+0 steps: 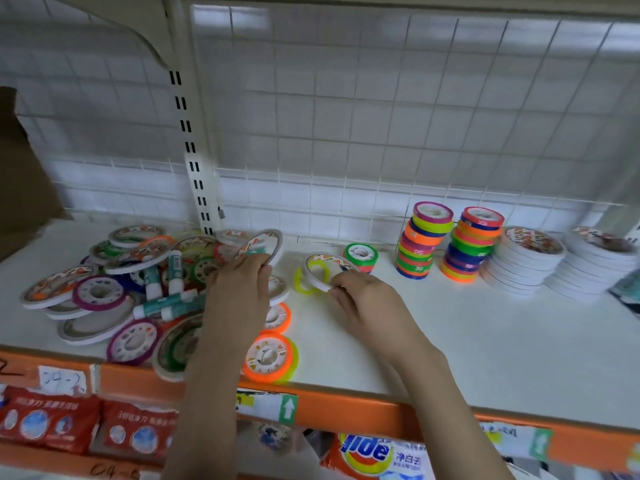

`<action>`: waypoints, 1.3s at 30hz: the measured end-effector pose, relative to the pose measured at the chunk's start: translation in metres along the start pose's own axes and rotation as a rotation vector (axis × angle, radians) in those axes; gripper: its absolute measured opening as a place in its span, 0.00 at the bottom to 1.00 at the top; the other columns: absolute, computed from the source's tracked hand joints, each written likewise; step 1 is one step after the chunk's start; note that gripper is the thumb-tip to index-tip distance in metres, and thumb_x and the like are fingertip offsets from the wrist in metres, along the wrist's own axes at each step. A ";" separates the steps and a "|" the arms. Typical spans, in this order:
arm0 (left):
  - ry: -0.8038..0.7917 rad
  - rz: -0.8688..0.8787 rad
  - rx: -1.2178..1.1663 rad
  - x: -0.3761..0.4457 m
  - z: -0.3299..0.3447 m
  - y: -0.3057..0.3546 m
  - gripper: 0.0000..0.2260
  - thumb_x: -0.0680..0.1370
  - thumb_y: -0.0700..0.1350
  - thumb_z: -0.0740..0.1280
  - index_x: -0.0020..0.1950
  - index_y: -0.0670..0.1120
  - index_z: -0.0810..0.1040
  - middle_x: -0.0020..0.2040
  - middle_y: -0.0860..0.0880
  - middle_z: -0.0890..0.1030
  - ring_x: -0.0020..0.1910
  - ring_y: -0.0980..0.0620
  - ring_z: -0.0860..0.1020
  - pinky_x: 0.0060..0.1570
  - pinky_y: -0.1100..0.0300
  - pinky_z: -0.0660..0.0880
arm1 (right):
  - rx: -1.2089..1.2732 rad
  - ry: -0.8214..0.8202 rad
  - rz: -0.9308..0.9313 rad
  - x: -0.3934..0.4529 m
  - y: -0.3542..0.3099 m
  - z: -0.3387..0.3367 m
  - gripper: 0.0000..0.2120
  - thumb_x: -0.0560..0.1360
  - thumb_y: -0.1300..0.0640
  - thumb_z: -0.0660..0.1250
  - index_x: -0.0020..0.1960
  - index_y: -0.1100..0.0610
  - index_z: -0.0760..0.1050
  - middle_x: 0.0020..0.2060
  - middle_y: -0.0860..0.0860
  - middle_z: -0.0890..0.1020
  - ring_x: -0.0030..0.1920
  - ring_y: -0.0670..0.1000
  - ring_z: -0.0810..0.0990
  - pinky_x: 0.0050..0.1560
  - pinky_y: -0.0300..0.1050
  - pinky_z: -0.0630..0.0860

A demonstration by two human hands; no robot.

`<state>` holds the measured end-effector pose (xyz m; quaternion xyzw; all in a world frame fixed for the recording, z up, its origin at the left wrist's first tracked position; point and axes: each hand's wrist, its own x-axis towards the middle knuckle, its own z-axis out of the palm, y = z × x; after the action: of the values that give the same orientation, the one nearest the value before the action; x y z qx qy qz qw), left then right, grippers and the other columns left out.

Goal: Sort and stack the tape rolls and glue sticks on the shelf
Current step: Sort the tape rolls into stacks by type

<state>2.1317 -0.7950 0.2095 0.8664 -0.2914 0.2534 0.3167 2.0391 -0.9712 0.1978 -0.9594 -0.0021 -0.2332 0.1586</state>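
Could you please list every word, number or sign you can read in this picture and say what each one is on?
"ide": the end of a brand name on the orange detergent bag under the shelf.
"净白": same bag, right of the logo.
White up arrow on green: label on the orange shelf edge.
Handwriting on the white tag: unclear.
Red packets, large tape rolls: print too blurred.

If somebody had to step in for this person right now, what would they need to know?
Left hand holds a flat white roll tilted above the pile. Right hand holds another white roll on edge.
Done: two stacks of coloured rolls and two stacks of white rolls at the right.
Left: the mixed pile at the left, with glue sticks in it, plus loose rolls near the shelf edge.
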 end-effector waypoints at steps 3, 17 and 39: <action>0.001 0.047 -0.015 0.003 0.013 0.024 0.15 0.76 0.45 0.57 0.51 0.38 0.79 0.40 0.37 0.81 0.37 0.37 0.79 0.40 0.47 0.75 | 0.001 0.030 0.017 -0.020 0.013 -0.016 0.21 0.76 0.45 0.49 0.51 0.58 0.76 0.44 0.53 0.79 0.45 0.55 0.77 0.39 0.47 0.72; 0.047 0.176 -0.038 -0.017 0.079 0.154 0.18 0.75 0.45 0.54 0.51 0.38 0.80 0.46 0.37 0.81 0.44 0.36 0.80 0.43 0.44 0.77 | -0.027 0.143 0.093 -0.111 0.112 -0.093 0.17 0.77 0.49 0.53 0.50 0.57 0.77 0.42 0.52 0.79 0.44 0.54 0.77 0.39 0.46 0.74; -0.062 0.458 0.062 0.032 0.162 0.324 0.15 0.73 0.37 0.58 0.52 0.37 0.81 0.43 0.36 0.81 0.42 0.34 0.79 0.43 0.43 0.75 | -0.129 0.321 0.283 -0.222 0.252 -0.188 0.17 0.75 0.52 0.54 0.48 0.60 0.77 0.43 0.56 0.79 0.45 0.60 0.78 0.38 0.48 0.77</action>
<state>1.9802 -1.1228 0.2509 0.7943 -0.4821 0.3008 0.2149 1.7771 -1.2528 0.1801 -0.9090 0.1728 -0.3577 0.1264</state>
